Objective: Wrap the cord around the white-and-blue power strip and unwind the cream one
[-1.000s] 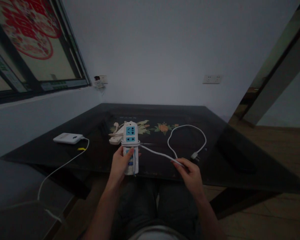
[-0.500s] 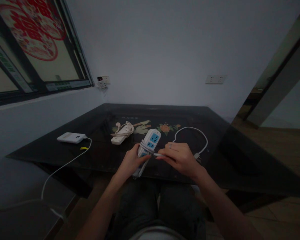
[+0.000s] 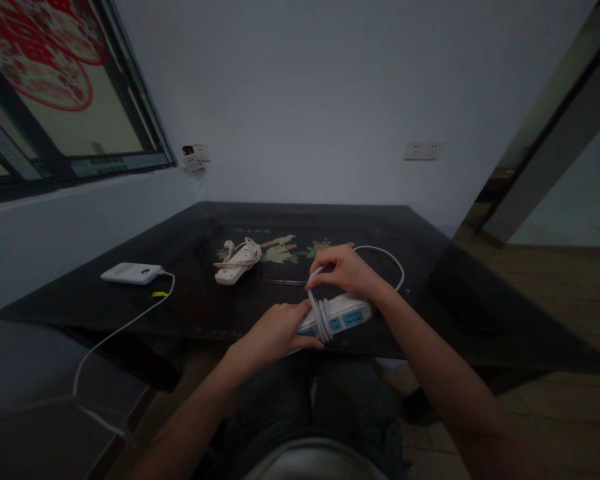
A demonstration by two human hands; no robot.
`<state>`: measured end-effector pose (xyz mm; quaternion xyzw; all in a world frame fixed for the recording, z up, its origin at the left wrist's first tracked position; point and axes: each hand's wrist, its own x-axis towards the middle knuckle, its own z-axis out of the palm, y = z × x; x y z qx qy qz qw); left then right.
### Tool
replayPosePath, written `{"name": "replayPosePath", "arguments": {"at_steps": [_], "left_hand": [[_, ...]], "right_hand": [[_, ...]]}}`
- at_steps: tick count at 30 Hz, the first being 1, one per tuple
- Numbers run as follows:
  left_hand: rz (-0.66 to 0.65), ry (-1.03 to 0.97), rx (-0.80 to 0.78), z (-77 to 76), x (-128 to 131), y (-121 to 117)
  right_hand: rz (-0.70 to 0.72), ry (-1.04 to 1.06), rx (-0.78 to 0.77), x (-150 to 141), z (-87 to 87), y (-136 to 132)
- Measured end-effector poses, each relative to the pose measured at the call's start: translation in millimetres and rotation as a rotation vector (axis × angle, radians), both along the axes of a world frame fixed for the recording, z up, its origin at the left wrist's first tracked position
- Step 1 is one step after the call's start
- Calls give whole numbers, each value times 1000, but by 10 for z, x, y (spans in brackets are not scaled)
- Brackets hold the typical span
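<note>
A white power strip (image 3: 353, 315) with blue sockets lies slanted above the table's front edge. My left hand (image 3: 283, 328) is closed round its left end, which the fingers partly hide. Several turns of the white power cord (image 3: 323, 321) wrap the strip's middle. Just above those turns, my right hand (image 3: 343, 270) pinches the cord between thumb and fingers. From there the free cord loops out to the right over the table, and its plug is hidden behind my right forearm.
On the dark table (image 3: 190, 230) a second power strip (image 3: 233, 270) lies wrapped in its own cord. Farther left is a white phone-like device (image 3: 133, 273) with a cable (image 3: 125, 328) running off the edge. Wall sockets (image 3: 423, 151) sit behind the table.
The power strip has turned from pointing away to pointing right. My right hand has moved up and away from me, lifting the cord above the strip. The view has shifted slightly.
</note>
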<state>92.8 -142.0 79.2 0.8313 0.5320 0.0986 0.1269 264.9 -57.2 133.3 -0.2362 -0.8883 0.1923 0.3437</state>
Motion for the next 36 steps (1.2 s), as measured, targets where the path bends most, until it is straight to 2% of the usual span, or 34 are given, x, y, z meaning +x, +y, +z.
{"name": "replayPosePath", "arguments": {"at_steps": [4, 8, 14, 21, 28, 31, 36], "left_hand": [[-125, -76, 17, -16, -5, -106], [-86, -79, 60, -42, 28, -166], [54, -76, 78, 5, 65, -183], [42, -117, 59, 45, 104, -250], [88, -305, 20, 60, 152, -227], [85, -459, -15, 42, 128, -211], [150, -739, -60, -5, 17, -185]], "right_hand": [[114, -20, -378, 70, -113, 111], [163, -25, -544, 117, -216, 134], [136, -19, -617, 117, -316, 157], [109, -36, -692, 74, -456, 186], [1, 166, -825, 103, -618, 175], [-9, 260, -850, 186, -689, 94], [-13, 517, -767, 324, -797, -194]]}}
